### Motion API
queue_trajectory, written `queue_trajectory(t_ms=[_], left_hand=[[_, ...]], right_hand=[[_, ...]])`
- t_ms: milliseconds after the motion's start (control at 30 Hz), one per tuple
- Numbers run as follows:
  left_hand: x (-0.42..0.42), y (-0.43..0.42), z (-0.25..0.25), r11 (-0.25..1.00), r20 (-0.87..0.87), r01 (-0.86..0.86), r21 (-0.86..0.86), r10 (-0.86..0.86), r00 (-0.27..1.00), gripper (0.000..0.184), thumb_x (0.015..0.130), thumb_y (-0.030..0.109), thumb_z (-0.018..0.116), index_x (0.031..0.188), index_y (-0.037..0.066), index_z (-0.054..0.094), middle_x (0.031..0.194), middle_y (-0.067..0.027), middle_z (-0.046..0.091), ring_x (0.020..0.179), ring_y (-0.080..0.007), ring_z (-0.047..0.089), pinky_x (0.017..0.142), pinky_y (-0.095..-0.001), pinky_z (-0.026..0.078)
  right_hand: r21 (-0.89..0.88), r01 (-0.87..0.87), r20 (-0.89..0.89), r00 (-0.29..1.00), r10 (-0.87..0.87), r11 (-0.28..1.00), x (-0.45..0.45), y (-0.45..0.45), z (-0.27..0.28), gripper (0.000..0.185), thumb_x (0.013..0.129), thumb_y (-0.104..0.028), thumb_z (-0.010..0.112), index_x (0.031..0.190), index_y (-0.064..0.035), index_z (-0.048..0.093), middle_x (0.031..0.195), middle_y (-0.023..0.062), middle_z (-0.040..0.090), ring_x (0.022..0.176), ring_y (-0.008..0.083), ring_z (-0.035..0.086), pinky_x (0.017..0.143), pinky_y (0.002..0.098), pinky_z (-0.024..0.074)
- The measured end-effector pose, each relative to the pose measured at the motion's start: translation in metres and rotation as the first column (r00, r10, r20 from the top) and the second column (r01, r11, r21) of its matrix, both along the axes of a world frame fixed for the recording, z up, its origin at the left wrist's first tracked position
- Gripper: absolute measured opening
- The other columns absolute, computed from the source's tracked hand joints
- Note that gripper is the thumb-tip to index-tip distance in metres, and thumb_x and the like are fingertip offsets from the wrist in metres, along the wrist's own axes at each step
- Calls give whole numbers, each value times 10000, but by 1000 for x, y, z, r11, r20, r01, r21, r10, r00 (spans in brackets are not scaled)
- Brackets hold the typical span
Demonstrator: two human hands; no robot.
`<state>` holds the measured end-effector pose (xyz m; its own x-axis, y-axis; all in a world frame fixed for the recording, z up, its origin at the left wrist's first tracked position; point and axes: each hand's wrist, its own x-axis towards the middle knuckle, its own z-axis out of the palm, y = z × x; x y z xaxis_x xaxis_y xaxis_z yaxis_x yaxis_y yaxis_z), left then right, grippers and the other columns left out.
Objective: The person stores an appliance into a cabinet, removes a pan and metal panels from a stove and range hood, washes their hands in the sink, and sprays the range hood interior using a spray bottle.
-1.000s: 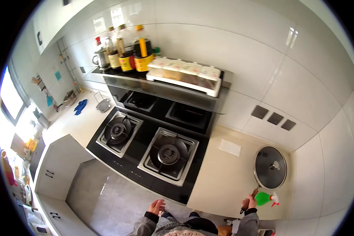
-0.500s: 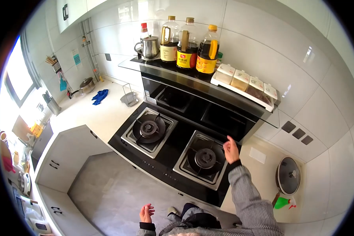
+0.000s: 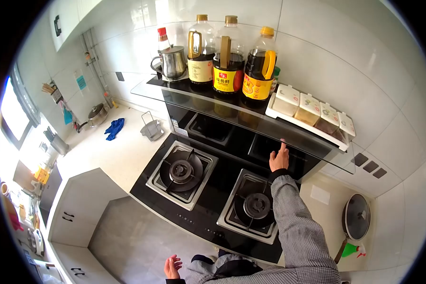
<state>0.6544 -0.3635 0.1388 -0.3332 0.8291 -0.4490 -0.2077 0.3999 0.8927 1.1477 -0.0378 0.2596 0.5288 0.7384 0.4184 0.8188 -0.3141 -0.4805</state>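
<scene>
My right hand reaches over the right burner, its index finger stretched toward the edge of the glass shelf on the black range hood. It holds nothing, and whether the fingertip touches the glass is unclear. Low in the view, my left hand hangs empty in front of the stove with its fingers apart. The left burner is bare. On the shelf stand a steel pot, several sauce bottles and a white seasoning rack.
A lidded pan and a green spray bottle are on the right counter. The left counter holds a blue cloth, a wire rack, a lidded pot and a knife holder.
My right hand has left the pan's handle and moved up and left to the hood, its index finger now extended. The view has shifted, and my left hand stays low.
</scene>
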Motion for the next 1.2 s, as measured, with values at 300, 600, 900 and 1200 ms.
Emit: queue_trajectory(t_ms=[300,600,900,1200], left_hand=[[57,158,50,893,-6,415,172,-420,907,364,943,340,430,1053,24,571,856,-41,615,719,-94,570,631,-219,451],[135,301,100,769,47,544,336,-591,806,352,954,323,419,1073,24,562,892,-40,607,745,-94,567,664,-214,447],[190,394,95,925,498,335,179,-379,780,926,777,513,628,1400,26,146,1394,-230,232,1265,-379,304,968,-478,388],[190,416,26,964,746,236,125,-248,618,555,865,410,561,1293,99,394,1255,-96,475,1132,-310,471,881,-504,415]], right_hand=[[173,78,-140,989,-54,982,-5,13,7,414,855,-259,535,1219,-125,390,915,222,548,839,356,582,716,450,469],[268,90,-208,978,-33,959,-14,3,-9,363,869,-249,548,1159,-68,427,907,182,534,701,286,550,640,409,466],[541,2,-516,791,330,841,-67,-64,-21,470,848,-98,578,1196,-28,271,1063,181,503,997,240,532,893,333,433],[229,525,-825,-342,450,820,-80,-117,-42,516,804,-401,642,1150,-59,468,1058,104,528,1050,242,497,987,435,375]])
